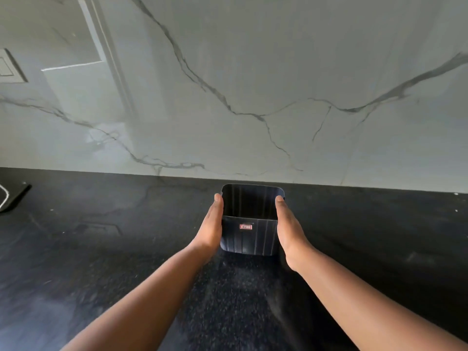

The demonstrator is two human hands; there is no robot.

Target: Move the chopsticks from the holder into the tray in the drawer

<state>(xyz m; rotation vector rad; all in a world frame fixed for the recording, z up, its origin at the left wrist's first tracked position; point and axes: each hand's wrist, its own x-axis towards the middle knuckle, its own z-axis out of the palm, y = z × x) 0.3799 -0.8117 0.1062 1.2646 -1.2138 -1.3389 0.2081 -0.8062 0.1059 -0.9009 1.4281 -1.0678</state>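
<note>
A: Where is the holder (249, 234)?

B: On the black table (101, 249), close to the back edge where the marble wall (253, 84) begins. It is a dark, square container with rounded corners and ribbed sides, standing upright, with a small red and white label (245, 226) on the near face.

A: And the hands?

B: One on each side of it. The left hand (211, 228) lies flat against the left wall, fingers straight and together, tips reaching the far rim. The right hand (288, 229) does the same on the right wall. Both are open and flat, pressing the holder between the palms rather than curling around it.

A: Is it lifted?

B: I cannot tell. Its base looks level with the table, but the view is from above and the bottom edge is dark against a dark surface.

A: Anything inside?

B: The inside is in shadow. What shows of it looks bare, only ribbed inner walls. No chopsticks show anywhere in this view, nor the drawer and tray.

A: What else is on the table?

B: At the far left edge, a dark flat object (14, 198) with a white cord (3, 196) over it, well apart from the holder. The forearms come in from the bottom of the view, both bare.
</note>
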